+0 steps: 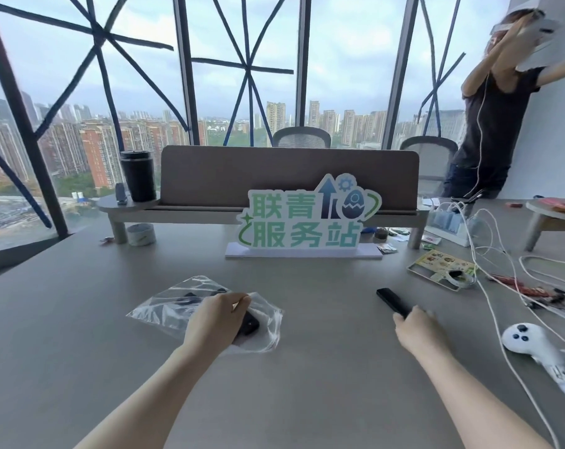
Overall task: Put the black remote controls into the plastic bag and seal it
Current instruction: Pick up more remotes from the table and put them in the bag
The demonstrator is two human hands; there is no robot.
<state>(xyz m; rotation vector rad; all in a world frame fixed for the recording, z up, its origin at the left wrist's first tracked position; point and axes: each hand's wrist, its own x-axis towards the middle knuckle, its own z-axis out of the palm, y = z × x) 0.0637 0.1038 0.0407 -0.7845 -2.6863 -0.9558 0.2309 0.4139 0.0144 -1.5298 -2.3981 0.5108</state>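
Observation:
A clear plastic bag (164, 306) lies flat on the grey table (307, 367), left of centre. My left hand (218, 319) rests on the bag's right part, fingers curled around a black remote (249, 324) at the bag's mouth; whether that remote is inside the bag is unclear. Dark shapes show through the bag's far side. To the right, a second black remote (392, 301) lies on the table, and my right hand (418, 328) closes over its near end.
A green-and-white sign (307, 218) stands behind on a white base. At the right lie a white game controller (530, 343), white cables, a tray with a tape roll (443, 268) and a power strip. A person stands at the far right. A black cup (138, 175) sits on the shelf.

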